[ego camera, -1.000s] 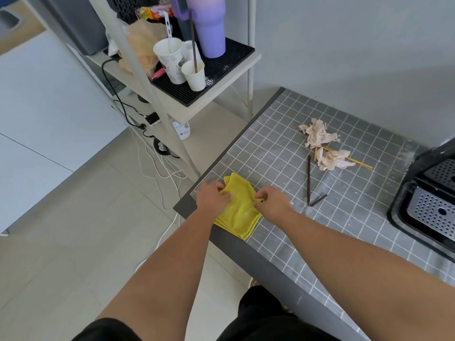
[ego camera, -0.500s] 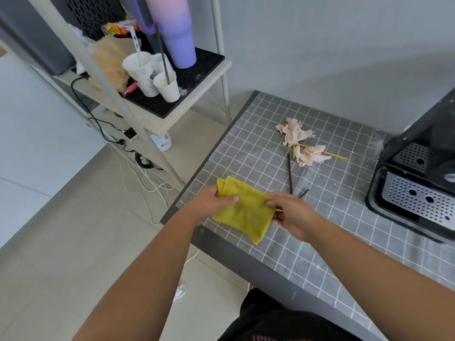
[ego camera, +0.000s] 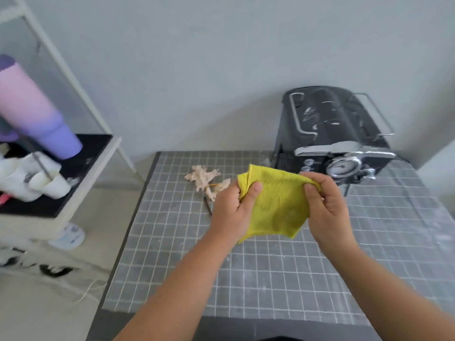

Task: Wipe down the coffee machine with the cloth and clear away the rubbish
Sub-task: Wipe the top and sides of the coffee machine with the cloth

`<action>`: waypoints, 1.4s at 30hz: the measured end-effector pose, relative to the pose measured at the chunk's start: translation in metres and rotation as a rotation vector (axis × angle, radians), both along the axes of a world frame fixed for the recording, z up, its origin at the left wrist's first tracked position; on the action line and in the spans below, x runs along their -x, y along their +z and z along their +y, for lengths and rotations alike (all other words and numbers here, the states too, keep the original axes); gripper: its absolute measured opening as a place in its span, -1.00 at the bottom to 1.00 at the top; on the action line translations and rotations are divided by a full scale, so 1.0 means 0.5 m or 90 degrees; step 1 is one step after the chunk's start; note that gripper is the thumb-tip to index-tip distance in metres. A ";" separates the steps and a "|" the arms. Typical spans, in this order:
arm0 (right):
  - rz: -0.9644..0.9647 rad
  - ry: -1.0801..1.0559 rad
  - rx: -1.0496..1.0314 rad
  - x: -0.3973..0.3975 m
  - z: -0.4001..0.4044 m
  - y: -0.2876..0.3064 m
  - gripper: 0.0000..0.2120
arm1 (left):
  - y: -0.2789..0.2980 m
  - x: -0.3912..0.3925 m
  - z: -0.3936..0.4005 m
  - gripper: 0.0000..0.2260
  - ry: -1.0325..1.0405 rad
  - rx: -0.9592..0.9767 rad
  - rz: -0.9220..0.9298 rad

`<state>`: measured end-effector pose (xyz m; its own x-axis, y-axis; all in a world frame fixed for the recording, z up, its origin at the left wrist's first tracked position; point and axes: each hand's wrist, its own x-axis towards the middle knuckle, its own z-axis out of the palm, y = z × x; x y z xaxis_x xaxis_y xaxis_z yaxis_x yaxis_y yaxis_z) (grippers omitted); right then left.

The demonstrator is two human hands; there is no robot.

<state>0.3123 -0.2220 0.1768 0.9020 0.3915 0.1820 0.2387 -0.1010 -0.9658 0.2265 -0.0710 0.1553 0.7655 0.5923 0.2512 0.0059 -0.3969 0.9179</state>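
Both hands are up over the middle of the counter, and the yellow cloth is stretched between them, clear of the gridded surface. The left hand has its fingers curled round the cloth's bunched left edge, thumb pressed on the front. The right hand pinches the upper right corner, thumb on the near side, the other fingers folded behind the fabric. The lower edge of the cloth hangs loose between the wrists.

At the counter's far right corner stands the black coffee machine, chrome lever and round gauge facing this way, pale smears across its top. Toward the far left side of the counter lie the crumpled paper scraps, a thin yellow stick and a dark stirrer poking out just beside the left hand.

Off the left edge, a shelf carries a pink-and-purple tumbler and white paper cups, all blurred.
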 end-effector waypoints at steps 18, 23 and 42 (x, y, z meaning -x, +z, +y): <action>-0.273 -0.203 0.385 -0.310 -0.094 0.149 -0.71 | 0.150 -0.324 -0.097 -0.61 0.115 -0.334 0.084; -0.296 -0.145 0.463 -0.384 -0.075 0.163 -0.70 | 0.175 -0.372 -0.088 -0.65 0.221 -0.437 0.201; -0.480 0.385 0.604 -0.391 -0.026 0.122 -0.46 | 0.140 -0.415 -0.063 -0.73 0.262 -0.086 0.148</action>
<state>0.5077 -0.2351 0.2378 0.3468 0.9379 -0.0079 0.9186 -0.3413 -0.1992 0.4342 -0.1025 0.2251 0.5192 0.8317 0.1967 0.3858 -0.4334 0.8144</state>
